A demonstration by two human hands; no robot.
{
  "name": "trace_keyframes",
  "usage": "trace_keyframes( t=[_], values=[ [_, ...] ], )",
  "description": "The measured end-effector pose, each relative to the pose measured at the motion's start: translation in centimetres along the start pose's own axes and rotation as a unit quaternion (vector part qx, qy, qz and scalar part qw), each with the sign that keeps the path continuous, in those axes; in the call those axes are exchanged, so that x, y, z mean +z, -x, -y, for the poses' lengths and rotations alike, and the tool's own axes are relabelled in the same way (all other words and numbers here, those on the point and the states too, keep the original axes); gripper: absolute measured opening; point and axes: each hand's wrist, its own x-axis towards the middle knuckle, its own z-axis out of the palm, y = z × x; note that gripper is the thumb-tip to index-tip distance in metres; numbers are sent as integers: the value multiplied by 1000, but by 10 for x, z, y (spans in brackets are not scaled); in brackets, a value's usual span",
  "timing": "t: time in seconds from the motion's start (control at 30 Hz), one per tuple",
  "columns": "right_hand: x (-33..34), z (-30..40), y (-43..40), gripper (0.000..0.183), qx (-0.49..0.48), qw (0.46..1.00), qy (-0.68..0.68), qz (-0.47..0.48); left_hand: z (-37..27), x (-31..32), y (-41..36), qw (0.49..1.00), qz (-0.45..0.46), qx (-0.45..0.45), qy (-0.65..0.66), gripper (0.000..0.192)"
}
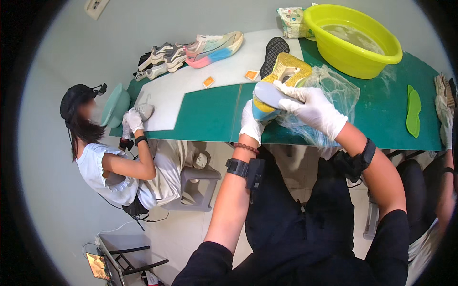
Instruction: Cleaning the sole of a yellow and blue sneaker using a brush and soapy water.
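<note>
In my white-gloved left hand [252, 119] is a sports shoe [291, 66] turned sole up, its outsole yellow with a blue part near my wrist. The left fingers are mostly hidden beneath it. My right hand [315, 107], gloved too, pinches a flat, rounded pale grey piece [271, 94] lying over the near end of the sole. What its underside looks like is hidden. A crumpled clear plastic bag [338, 87] lies on the table under and beside my right hand. Just beyond the shoe is a black sole with a textured tread [274, 53].
A yellow-green basin [384, 66] of cloudy water stands back right, beside a printed packet [291, 22]. Green insoles [414, 112] lie right. Several shoes [214, 50] line the back left, near orange squares [208, 82]. A co-worker [114, 171] sits left; another's gloved hand [443, 103] is right.
</note>
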Motion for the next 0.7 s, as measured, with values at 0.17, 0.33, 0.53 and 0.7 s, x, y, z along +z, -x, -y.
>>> trace_keyframes(
  t=[0.17, 0.33, 0.53, 0.7],
  values=[
    [-53, -29, -28, 52, 77, 975, 156, -135, 16, -15, -10, 999, 26, 28, 15, 40],
    [-17, -12, 6, 48, 30, 999, 17, -26, 14, -22, -4, 996, 10, 79, 27, 22],
    [-49, -22, 2, 52, 89, 974, 156, -139, 26, -43, -30, 998, 8, 62, 23, 39],
    [-78, -76, 34, 52, 99, 985, 82, -117, 29, -51, -33, 969, -12, 153, -196, 32]
  ],
)
